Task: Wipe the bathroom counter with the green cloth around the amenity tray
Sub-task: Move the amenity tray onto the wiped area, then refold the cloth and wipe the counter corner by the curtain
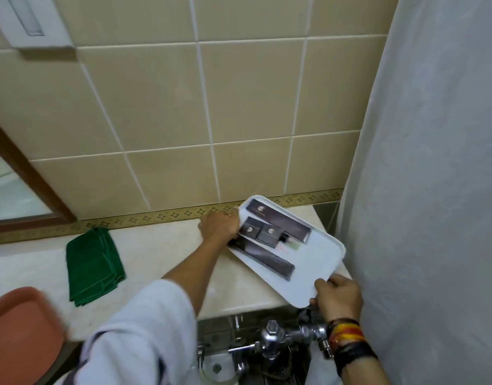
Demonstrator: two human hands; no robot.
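Observation:
A white amenity tray (pixel 317 262) sits tilted at the right end of the beige counter (pixel 161 254), one corner past the front edge. It carries several dark boxes (pixel 267 232). My left hand (pixel 220 226) grips the tray's far left edge by the wall. My right hand (pixel 337 294) holds the tray's near corner. The folded green cloth (pixel 93 266) lies on the counter to the left, apart from both hands.
A white shower curtain (pixel 433 176) hangs close on the right. Chrome flush valve pipework (pixel 278 337) sits below the counter edge. A terracotta tray (pixel 20 334) is at the lower left. A framed mirror (pixel 17 190) and tiled wall stand behind.

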